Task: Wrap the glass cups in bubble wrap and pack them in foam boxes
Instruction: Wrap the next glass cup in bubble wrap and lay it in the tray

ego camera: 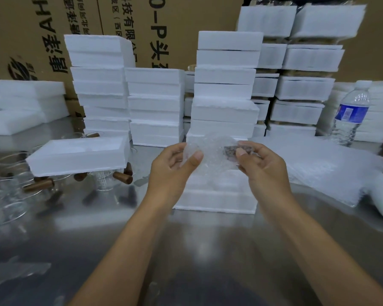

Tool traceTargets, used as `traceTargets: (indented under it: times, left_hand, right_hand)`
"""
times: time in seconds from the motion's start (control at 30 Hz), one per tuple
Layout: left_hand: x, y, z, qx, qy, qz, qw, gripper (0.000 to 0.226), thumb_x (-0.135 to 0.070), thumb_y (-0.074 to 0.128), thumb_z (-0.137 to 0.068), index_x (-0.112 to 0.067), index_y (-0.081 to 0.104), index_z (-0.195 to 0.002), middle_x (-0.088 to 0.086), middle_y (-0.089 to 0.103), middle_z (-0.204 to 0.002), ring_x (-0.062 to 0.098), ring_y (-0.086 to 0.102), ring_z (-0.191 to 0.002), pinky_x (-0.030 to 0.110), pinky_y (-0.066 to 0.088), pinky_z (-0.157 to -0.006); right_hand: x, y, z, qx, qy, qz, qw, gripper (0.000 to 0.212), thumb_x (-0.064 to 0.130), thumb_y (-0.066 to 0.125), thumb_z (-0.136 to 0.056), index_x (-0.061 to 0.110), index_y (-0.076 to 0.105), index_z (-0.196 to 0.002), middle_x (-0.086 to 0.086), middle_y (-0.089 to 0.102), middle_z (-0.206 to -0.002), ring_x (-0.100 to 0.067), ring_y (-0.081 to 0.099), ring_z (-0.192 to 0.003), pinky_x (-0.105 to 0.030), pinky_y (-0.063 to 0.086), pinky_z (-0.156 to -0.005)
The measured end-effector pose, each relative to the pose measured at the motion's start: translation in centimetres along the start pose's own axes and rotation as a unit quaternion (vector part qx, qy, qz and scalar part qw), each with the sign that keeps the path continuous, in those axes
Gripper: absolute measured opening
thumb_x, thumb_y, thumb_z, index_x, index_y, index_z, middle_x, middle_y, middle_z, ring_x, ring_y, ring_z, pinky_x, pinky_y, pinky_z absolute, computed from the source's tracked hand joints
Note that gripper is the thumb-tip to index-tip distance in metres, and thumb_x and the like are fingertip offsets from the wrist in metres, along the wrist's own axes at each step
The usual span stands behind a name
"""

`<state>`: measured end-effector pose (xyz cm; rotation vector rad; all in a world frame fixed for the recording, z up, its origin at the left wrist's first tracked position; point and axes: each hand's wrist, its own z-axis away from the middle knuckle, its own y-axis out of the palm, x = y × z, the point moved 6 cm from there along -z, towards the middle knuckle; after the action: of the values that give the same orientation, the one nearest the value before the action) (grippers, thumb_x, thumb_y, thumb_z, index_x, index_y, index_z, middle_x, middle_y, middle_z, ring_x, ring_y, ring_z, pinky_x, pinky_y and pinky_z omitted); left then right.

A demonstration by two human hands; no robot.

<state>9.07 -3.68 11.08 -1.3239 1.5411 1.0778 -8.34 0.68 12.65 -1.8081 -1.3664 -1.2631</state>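
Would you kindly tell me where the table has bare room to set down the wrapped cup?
The steel table is bare nearest you, between the low foam box and the near edge. Crowded: glass cups at left, bubble wrap sheets at right, foam box stacks behind.

Shiny steel table (208, 250), grey and reflective. Carries tall stacks of white foam boxes (155, 107) along the back and a lower stack (217, 202) near the middle. Bears a cluster of glass cups (11, 202) with brown handles at the left, an open foam box (80, 155) resting on top of them. Holds a pile of bubble wrap sheets (318, 168) at the right, an upright water bottle (349, 113) just behind it, and foam slabs (24, 107) at the far left.
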Motion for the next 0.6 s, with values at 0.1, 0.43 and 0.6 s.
traceTargets:
  times: [0.1, 0.43, 0.6]
  left_hand:
    - [0.8, 0.3, -0.2, 0.032, -0.031, 0.0, 0.999, 0.047, -0.017, 0.066, -0.087, -0.013, 0.054, -0.132, 0.001, 0.064, -0.123, 0.011, 0.061, -0.113, 0.022, 0.047, -0.097]
    - [2.0, -0.5, -0.4, -0.087, -0.049, -0.06, 0.993, 0.015, -0.025, 0.053, -0.095, -0.02, 0.064, -0.104, -0.013, 0.062, -0.092, 0.01, 0.057, -0.093, 0.018, 0.041, -0.077]
    - [2.3, -0.2, -0.3, -0.086, -0.01, -0.12, 0.989, 0.007, -0.027, 0.053, -0.096, -0.028, 0.054, -0.102, -0.022, 0.053, -0.092, -0.007, 0.051, -0.086, 0.003, 0.037, -0.064]
  right_hand:
    - [-0.6, 0.2, -0.4, 0.042, -0.023, 0.126, 0.991, 0.013, 0.011, 0.056, -0.092, 0.017, 0.062, -0.102, 0.007, 0.069, -0.094, -0.004, 0.065, -0.095, -0.012, 0.046, -0.085]
    - [-3.8, -0.2, 0.3, 0.053, -0.033, 0.328, 0.943, 0.044, 0.03, 0.058, -0.091, 0.023, 0.051, -0.134, 0.012, 0.058, -0.117, 0.002, 0.052, -0.104, -0.004, 0.033, -0.085]
    - [-4.6, -0.3, 0.7, 0.026, 0.0, 0.288, 0.957, 0.035, 0.03, 0.057, -0.092, 0.028, 0.048, -0.126, 0.017, 0.055, -0.097, 0.001, 0.051, -0.096, -0.007, 0.036, -0.073]
